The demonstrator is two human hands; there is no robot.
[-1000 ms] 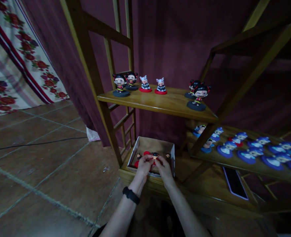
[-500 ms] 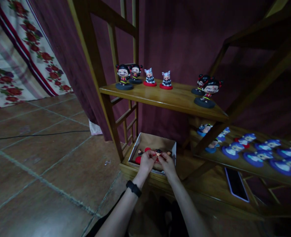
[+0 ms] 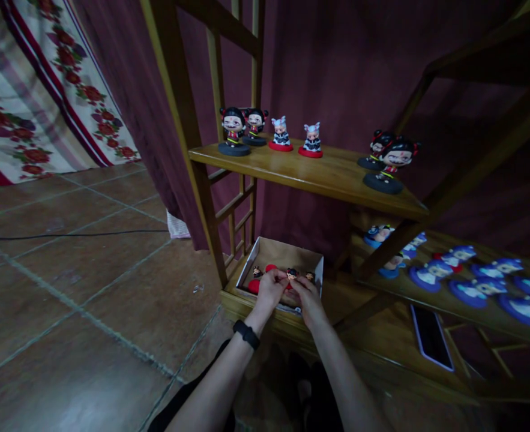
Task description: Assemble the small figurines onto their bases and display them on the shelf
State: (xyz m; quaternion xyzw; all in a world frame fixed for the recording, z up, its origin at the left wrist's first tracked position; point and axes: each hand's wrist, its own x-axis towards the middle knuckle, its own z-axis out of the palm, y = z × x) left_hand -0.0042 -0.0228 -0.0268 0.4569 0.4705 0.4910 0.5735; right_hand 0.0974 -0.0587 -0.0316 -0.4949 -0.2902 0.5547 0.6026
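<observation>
Small dark-haired figurine (image 3: 292, 274), gripped in two hands at a shallow box (image 3: 287, 251)

Figurine: showing its head between the hands, within the box's outline; whether it is touching the bottom, the fingers are hiding. Something red is showing just below it.
Left hand (image 3: 271, 289): gripping the figurine from its left side, fingers bent inward. A black wristband (image 3: 246, 335) is encircling the wrist.
Right hand (image 3: 308, 296): gripping the same figurine from the other side, fingers likewise bent inward.
Box contents, further: one small figurine (image 3: 257, 272) is lying near the left wall, another (image 3: 310, 276) near the right; red discs (image 3: 254, 286) are lying beside the left hand.
Support: the box is resting on the bottom board (image 3: 377, 339) of a wooden rack. A phone (image 3: 431, 337) is lying to the right, well apart.
Upper shelf (image 3: 301, 169): four larger black-haired figurines (image 3: 233, 131) on dark bases are standing in pairs at the ends; two pale-haired figurines (image 3: 312, 139) on red bases are standing between.
Right-hand shelf (image 3: 404, 290): blue-haired figurines (image 3: 431, 274) are standing in rows, mostly on blue bases.
Behind: a purple curtain (image 3: 310, 72) is hanging.
</observation>
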